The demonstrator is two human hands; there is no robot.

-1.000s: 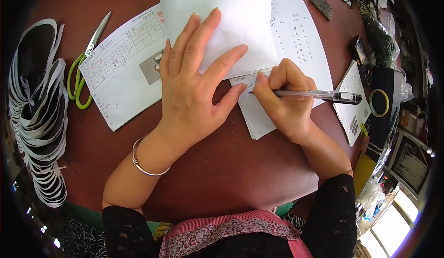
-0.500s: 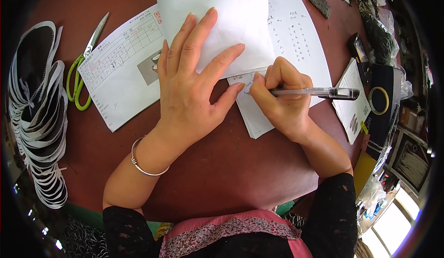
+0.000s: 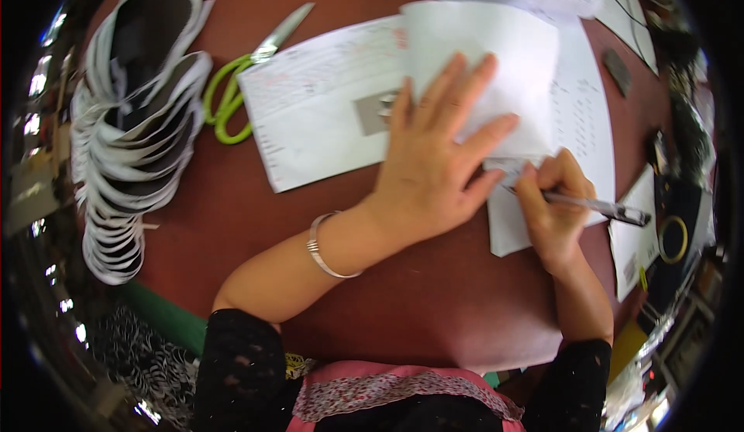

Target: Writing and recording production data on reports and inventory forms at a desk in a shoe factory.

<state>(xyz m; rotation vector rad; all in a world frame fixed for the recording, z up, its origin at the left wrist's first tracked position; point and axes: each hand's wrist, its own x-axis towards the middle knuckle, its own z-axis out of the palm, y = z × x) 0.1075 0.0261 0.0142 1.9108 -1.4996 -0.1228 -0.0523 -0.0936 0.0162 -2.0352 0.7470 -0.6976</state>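
Note:
My left hand (image 3: 430,165) lies with fingers spread on a folded-back white page (image 3: 496,52), pressing it to the table. Held in a writing grip, a clear-barrelled pen with a dark cap end (image 3: 601,207) sits in my right hand (image 3: 559,203). Its tip is over a small white slip (image 3: 508,227) under the page's lower edge, and the fingers partly hide that spot. Left of my left hand is a printed form (image 3: 310,137) with a table and a small grey picture. Another sheet with handwritten columns (image 3: 593,122) reaches out behind my right hand.
Green-handled scissors (image 3: 229,99) lie beside the form. At the left stands a bundle of black and white shoe-upper pieces (image 3: 139,161). A dark grey block (image 3: 617,72), a yellow tape roll (image 3: 673,239) and more papers (image 3: 634,234) are on the right.
The whole view has swung left, so everything sits further right in the picture, with some blur. Both hands keep about the same pose on the papers; the pen stays in my right hand.

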